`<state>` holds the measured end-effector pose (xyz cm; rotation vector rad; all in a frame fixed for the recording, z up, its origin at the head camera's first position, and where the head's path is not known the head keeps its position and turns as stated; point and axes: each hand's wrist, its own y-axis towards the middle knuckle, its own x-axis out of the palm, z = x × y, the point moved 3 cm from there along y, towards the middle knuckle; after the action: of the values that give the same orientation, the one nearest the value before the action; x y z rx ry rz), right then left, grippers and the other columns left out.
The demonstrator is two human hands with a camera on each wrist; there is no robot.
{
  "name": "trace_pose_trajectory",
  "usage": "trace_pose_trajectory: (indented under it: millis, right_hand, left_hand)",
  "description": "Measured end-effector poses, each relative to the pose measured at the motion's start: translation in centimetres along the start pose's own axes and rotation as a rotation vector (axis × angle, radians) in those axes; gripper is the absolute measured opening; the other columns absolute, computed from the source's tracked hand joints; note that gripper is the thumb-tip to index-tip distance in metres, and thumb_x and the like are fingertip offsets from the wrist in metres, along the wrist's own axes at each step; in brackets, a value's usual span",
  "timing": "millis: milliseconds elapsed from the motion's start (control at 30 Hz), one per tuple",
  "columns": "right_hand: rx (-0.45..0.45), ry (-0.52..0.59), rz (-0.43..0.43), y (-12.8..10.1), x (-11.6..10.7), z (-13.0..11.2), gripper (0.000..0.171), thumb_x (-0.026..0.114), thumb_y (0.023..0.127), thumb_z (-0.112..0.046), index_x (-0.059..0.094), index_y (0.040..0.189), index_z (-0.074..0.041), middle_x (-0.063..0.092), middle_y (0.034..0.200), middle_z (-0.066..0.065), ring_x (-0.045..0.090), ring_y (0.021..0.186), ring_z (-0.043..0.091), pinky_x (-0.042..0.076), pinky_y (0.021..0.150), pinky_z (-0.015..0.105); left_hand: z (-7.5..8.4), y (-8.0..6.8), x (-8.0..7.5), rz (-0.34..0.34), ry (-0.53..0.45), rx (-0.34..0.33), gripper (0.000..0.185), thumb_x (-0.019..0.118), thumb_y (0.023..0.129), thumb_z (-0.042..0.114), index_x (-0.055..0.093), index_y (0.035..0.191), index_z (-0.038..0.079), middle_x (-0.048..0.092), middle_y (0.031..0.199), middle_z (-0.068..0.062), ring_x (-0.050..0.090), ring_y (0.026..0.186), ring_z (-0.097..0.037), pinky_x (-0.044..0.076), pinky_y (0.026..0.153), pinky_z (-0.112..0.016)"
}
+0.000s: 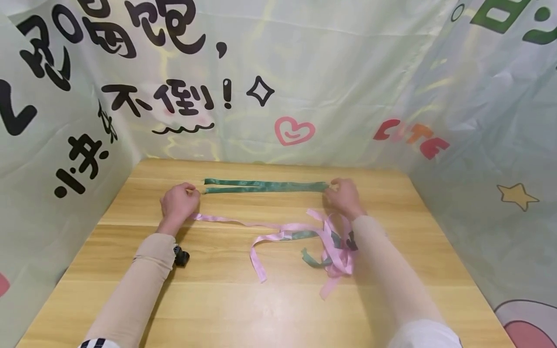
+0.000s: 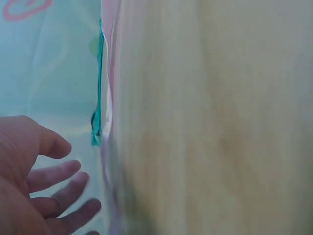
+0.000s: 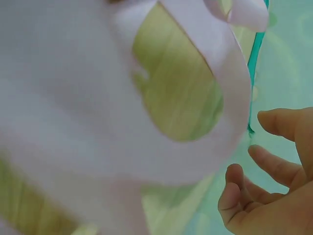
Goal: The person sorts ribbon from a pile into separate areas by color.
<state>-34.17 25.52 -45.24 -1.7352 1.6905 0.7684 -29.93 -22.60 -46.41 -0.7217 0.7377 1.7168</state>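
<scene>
A green ribbon (image 1: 265,185), folded double, lies flat across the far part of the wooden table (image 1: 261,309). My left hand (image 1: 179,202) rests just off its left end. The left wrist view shows that hand (image 2: 34,181) with its fingers loosely spread, holding nothing, and the green ribbon's end (image 2: 96,129) just beyond them. My right hand (image 1: 344,197) is at the ribbon's right end. In the right wrist view its fingers (image 3: 266,191) are relaxed and close to the ribbon's tip (image 3: 251,128), apart from it. A pink ribbon (image 1: 235,223) runs between my forearms.
A loose tangle of pink and green ribbons (image 1: 335,251) lies under my right forearm, and pink ribbon (image 3: 146,147) fills much of the right wrist view. A printed pale-green sheet (image 1: 304,72) walls in the table at the back and on both sides.
</scene>
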Motion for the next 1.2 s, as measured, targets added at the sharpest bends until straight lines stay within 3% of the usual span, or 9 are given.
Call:
trace_pose_trajectory:
  millis: [67, 167, 300, 433, 567, 733, 800, 967, 1200]
  right_hand:
    - [-0.003, 0.002, 0.003, -0.5, -0.4, -0.2, 0.052, 0.061, 0.102, -0.020, 0.052, 0.145, 0.009, 0.043, 0.156, 0.035, 0.056, 0.121, 0.046, 0.047, 0.109, 0.060]
    - [-0.045, -0.006, -0.008, -1.3, -0.9, -0.9, 0.045, 0.061, 0.102, -0.019, 0.059, 0.138, 0.007, 0.050, 0.151, 0.032, 0.050, 0.135, 0.049, 0.042, 0.114, 0.064]
    - [-0.149, -0.074, -0.039, -2.3, -0.9, -2.0, 0.035, 0.061, 0.102, -0.018, 0.068, 0.128, 0.005, 0.065, 0.137, 0.028, 0.063, 0.122, 0.046, 0.049, 0.107, 0.062]
    - [-0.201, -0.133, -0.081, -3.4, -0.3, -2.7, 0.033, 0.061, 0.104, -0.021, 0.070, 0.127, 0.000, 0.069, 0.134, 0.023, 0.068, 0.110, 0.038, 0.053, 0.102, 0.057]
    - [-0.261, -0.157, -0.095, -4.3, 0.4, -3.1, 0.029, 0.065, 0.102, -0.019, 0.073, 0.123, -0.001, 0.071, 0.130, 0.021, 0.068, 0.111, 0.036, 0.052, 0.104, 0.056]
    - [-0.344, -0.176, -0.109, -5.0, 1.1, -3.3, 0.023, 0.071, 0.099, -0.018, 0.077, 0.115, -0.001, 0.074, 0.112, 0.016, 0.068, 0.102, 0.033, 0.057, 0.092, 0.052]
    - [-0.366, -0.177, -0.124, -5.2, 1.3, -3.4, 0.022, 0.072, 0.099, -0.018, 0.078, 0.112, -0.002, 0.075, 0.107, 0.014, 0.068, 0.097, 0.030, 0.058, 0.088, 0.050]
    - [-0.421, -0.210, -0.138, -5.8, 1.7, -3.4, 0.016, 0.072, 0.096, -0.015, 0.080, 0.106, -0.004, 0.075, 0.100, 0.011, 0.066, 0.093, 0.026, 0.057, 0.088, 0.049]
    - [-0.455, -0.252, -0.147, -6.4, 2.0, -2.8, 0.011, 0.075, 0.094, -0.016, 0.081, 0.100, -0.009, 0.075, 0.097, 0.006, 0.064, 0.093, 0.023, 0.055, 0.088, 0.046]
  left_hand:
    - [0.6, -0.2, -0.1, -0.009, 0.036, 0.045, 0.038, 0.054, 0.103, 0.026, 0.071, 0.127, 0.003, 0.077, 0.113, -0.020, 0.067, 0.098, -0.040, 0.038, 0.095, -0.060]
    - [1.7, -0.6, 0.0, 0.003, 0.076, 0.104, 0.037, 0.055, 0.103, 0.026, 0.072, 0.126, 0.002, 0.076, 0.116, -0.022, 0.066, 0.103, -0.043, 0.038, 0.093, -0.063]
    - [3.6, -1.2, 0.6, 0.000, 0.090, 0.192, 0.036, 0.057, 0.102, 0.025, 0.073, 0.125, 0.003, 0.075, 0.120, -0.022, 0.066, 0.106, -0.044, 0.041, 0.091, -0.064]
    - [5.8, -1.9, 1.5, -0.033, 0.071, 0.293, 0.033, 0.061, 0.101, 0.024, 0.076, 0.122, 0.003, 0.076, 0.116, -0.020, 0.068, 0.106, -0.044, 0.046, 0.089, -0.062]
    - [8.1, -2.7, 2.5, -0.089, 0.037, 0.386, 0.029, 0.063, 0.100, 0.022, 0.077, 0.117, 0.003, 0.078, 0.107, -0.018, 0.070, 0.098, -0.037, 0.051, 0.087, -0.056]
    - [10.6, -3.3, 4.2, -0.188, -0.021, 0.460, 0.025, 0.065, 0.101, 0.019, 0.078, 0.115, 0.003, 0.077, 0.100, -0.014, 0.065, 0.071, -0.024, 0.053, 0.071, -0.041]
    - [11.4, -3.6, 5.0, -0.227, -0.027, 0.482, 0.023, 0.066, 0.101, 0.018, 0.077, 0.115, 0.004, 0.077, 0.098, -0.012, 0.063, 0.069, -0.020, 0.051, 0.067, -0.036]
    - [13.2, -4.2, 7.5, -0.321, -0.003, 0.533, 0.020, 0.065, 0.102, 0.016, 0.078, 0.112, 0.005, 0.076, 0.095, -0.007, 0.063, 0.078, -0.018, 0.051, 0.071, -0.033]
    - [15.5, -4.9, 11.0, -0.426, -0.011, 0.595, 0.014, 0.068, 0.101, 0.015, 0.080, 0.106, 0.009, 0.071, 0.081, -0.001, 0.050, 0.064, -0.011, 0.041, 0.064, -0.028]
